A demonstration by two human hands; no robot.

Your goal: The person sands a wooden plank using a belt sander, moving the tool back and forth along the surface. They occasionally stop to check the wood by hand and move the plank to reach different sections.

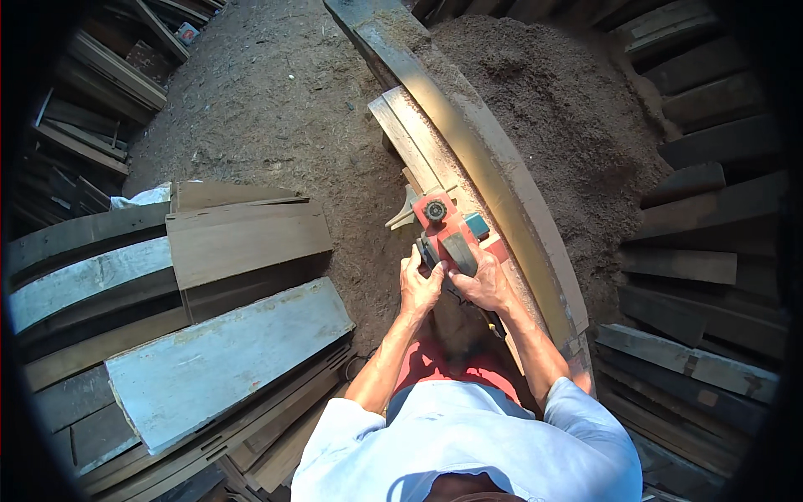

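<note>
A red electric planer (pixel 443 219) with a round black knob at its front rests on a pale wooden board (pixel 416 151). My right hand (pixel 488 284) is closed around the planer's dark rear handle. At the tool's left side my left hand (pixel 418 289) has its fingers curled against the black part, thumb close to the right thumb. A teal piece (pixel 477 224) sticks out on the planer's right side. Wood shavings lie along the board. The planer's sole and part of its dark cord are hidden beneath my hands.
A long bench beam (pixel 481 180) runs along the board's right side. Beyond it is a heap of sawdust (pixel 552 100). Stacked planks stand at the right, and a pale blue-white board (pixel 234 360) tops a lumber pile at the left. Sawdust-strewn ground (pixel 259 109) lies ahead.
</note>
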